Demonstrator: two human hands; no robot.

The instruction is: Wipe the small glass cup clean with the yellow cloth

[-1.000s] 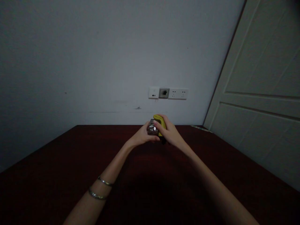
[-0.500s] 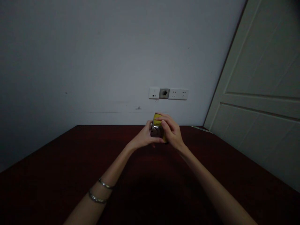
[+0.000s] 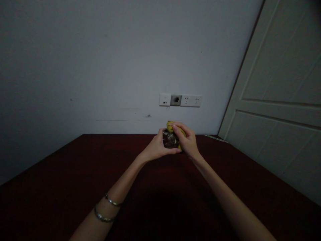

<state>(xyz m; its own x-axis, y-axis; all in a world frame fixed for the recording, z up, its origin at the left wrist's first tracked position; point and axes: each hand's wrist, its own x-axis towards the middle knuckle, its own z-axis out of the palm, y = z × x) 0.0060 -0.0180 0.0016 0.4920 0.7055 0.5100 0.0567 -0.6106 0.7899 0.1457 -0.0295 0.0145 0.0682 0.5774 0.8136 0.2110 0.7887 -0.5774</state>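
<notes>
My left hand [image 3: 158, 146] is closed around a small, clear, shiny glass container [image 3: 170, 140], fingers behind it and thumb along its lower edge. It is held above the table, tilted, and its exact kind is hard to make out in the dim light. In my right hand [image 3: 188, 140] is a yellow cloth [image 3: 170, 126], bunched under the fingers and pressed on the container's upper and right sides. Part of the cloth hangs down behind the container near my left thumb.
A dark red table [image 3: 62, 177] spreads below both arms and meets a pale wall [image 3: 120, 60]. Sockets and a switch panel [image 3: 190, 100] are set in the wall behind my hands. A white panelled door [image 3: 281, 87] stands on the right, with a thin strip [image 3: 216, 138] near the table's back corner.
The container has turned in my left hand and shifted slightly right. My right hand has moved a little right with the cloth, whose bunched folds have changed shape.
</notes>
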